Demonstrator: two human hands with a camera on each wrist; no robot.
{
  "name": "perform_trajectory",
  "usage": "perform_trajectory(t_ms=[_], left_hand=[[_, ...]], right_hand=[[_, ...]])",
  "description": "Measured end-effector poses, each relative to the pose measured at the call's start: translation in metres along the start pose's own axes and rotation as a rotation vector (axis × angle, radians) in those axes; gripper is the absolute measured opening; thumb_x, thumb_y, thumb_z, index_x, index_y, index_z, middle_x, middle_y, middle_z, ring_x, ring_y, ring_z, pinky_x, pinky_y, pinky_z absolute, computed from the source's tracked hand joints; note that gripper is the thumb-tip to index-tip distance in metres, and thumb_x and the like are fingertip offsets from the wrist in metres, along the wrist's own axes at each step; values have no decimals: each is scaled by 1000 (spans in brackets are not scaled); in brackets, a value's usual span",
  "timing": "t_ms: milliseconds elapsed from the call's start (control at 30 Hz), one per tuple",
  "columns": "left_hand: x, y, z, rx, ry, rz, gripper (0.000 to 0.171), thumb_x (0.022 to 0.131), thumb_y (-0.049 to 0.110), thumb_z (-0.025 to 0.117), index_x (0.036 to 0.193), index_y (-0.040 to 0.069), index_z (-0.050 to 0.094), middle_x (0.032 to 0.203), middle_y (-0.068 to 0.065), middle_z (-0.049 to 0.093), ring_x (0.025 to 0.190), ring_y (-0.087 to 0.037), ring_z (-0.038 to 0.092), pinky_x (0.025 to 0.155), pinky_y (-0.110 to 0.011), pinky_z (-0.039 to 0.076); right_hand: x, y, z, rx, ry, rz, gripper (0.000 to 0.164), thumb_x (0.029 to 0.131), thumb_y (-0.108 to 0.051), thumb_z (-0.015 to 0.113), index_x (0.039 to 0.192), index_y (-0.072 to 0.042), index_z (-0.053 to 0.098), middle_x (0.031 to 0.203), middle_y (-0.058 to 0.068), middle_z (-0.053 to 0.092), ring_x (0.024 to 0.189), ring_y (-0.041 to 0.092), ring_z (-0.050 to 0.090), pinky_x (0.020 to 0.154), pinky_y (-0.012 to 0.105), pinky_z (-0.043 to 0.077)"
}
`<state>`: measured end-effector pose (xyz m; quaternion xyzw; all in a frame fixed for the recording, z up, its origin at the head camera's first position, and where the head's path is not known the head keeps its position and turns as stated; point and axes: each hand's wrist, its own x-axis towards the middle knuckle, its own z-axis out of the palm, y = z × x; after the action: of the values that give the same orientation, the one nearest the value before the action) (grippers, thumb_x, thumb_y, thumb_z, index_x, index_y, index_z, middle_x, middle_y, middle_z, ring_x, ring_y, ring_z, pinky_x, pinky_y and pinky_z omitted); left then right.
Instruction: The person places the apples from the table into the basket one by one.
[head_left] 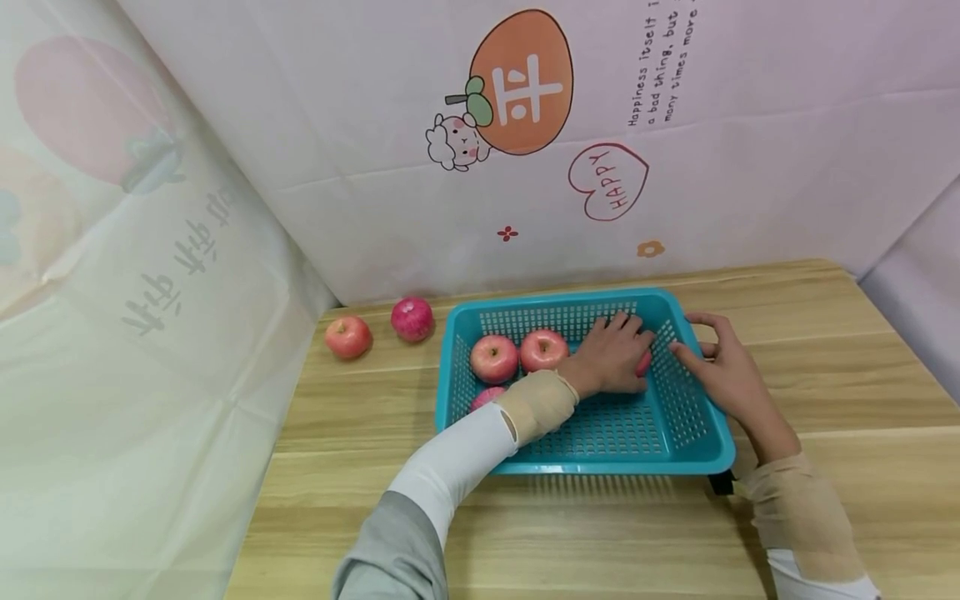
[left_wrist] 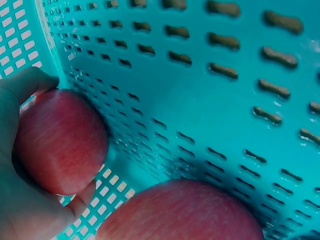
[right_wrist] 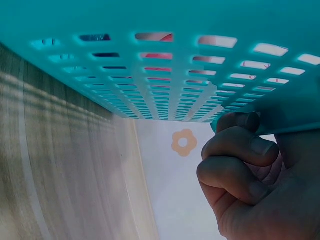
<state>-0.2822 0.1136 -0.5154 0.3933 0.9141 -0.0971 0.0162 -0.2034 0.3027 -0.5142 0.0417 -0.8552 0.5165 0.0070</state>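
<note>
A turquoise plastic basket (head_left: pixel 611 467) with slotted walls stands on the wooden table. Inside its right part, my left hand (head_left: pixel 611 354) grips a red apple (left_wrist: pixel 62 142), fingers and thumb round its sides near the wall. Only a sliver of this apple shows in the head view. Two more apples, one (head_left: pixel 494 359) at the left and another (head_left: pixel 544 351) beside it, lie along the back of the basket. A pink round fruit (head_left: pixel 489 398) is partly hidden by my left forearm. My right hand (head_left: pixel 731 371) holds the basket's right rim, fingers curled on the outside.
Left of the basket, a red apple (head_left: pixel 348 337) and a deep pink round fruit (head_left: pixel 412 319) with pale streaks lie on the table (head_left: pixel 345 433). A printed white cloth (head_left: pixel 375 225) hangs behind the table's back edge. A small black object (head_left: pixel 722 482) shows below the basket's front right corner.
</note>
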Motion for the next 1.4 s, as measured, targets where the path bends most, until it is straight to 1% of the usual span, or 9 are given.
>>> perform_trajectory(t_ms=[167, 300, 500, 700, 767, 967, 1200, 1400], left_hand=[[-1, -1, -1, 24, -1, -3, 75, 96, 66, 63, 159, 30, 44, 162, 4, 44, 148, -17, 37, 125, -43, 33], [-1, -1, -1, 31, 5, -1, 77, 95, 69, 63, 158, 30, 43, 161, 5, 45, 148, -17, 37, 126, -43, 32], [-3, -1, -4, 30, 33, -1, 79, 93, 74, 61, 157, 31, 44, 160, 5, 47, 148, -17, 38, 123, -43, 35], [-6, -3, -8, 22, 11, -10, 82, 94, 77, 58, 160, 31, 41, 163, 4, 44, 151, -17, 37, 124, -44, 37], [-7, -4, -9, 25, 7, -7, 82, 94, 77, 58, 160, 31, 41, 163, 4, 44, 150, -17, 39, 123, -43, 38], [-9, -4, -10, 26, 10, 11, 81, 95, 75, 57, 160, 30, 41, 161, 4, 45, 144, -15, 44, 111, -35, 46], [-17, -9, -20, -9, 35, 35, 78, 98, 70, 57, 161, 26, 41, 164, 0, 43, 149, -19, 43, 118, -37, 45], [-26, -14, -30, -55, 50, 22, 71, 101, 63, 56, 160, 25, 42, 167, -2, 42, 152, -21, 42, 119, -40, 45]], right_hand=[[1, -1, 0, -5, 0, 0, 68, 112, -33, 55, 164, -3, 21, 121, 45, 66, 75, 17, 78, 58, 36, 64], [1, -1, 0, -4, -1, 3, 68, 112, -33, 55, 164, -2, 21, 122, 45, 66, 75, 17, 79, 58, 36, 64], [0, -2, 0, 5, -2, 4, 68, 112, -33, 54, 163, -2, 21, 122, 45, 66, 74, 14, 78, 58, 36, 64], [0, -2, 1, 11, -3, 3, 69, 112, -32, 54, 164, -2, 21, 122, 46, 66, 76, 17, 79, 58, 37, 64], [0, -2, 1, 12, -2, 4, 69, 112, -32, 55, 164, -2, 21, 123, 46, 65, 76, 17, 79, 58, 37, 64], [0, -1, 0, 6, 3, 3, 68, 112, -32, 55, 163, -2, 21, 123, 46, 65, 77, 18, 79, 59, 37, 64], [1, 0, 0, 4, 2, 9, 68, 112, -31, 55, 163, -2, 21, 123, 46, 66, 77, 18, 79, 59, 36, 64], [1, 1, 1, -5, 2, 14, 69, 112, -32, 55, 164, -2, 21, 122, 45, 66, 77, 20, 79, 59, 36, 64]])
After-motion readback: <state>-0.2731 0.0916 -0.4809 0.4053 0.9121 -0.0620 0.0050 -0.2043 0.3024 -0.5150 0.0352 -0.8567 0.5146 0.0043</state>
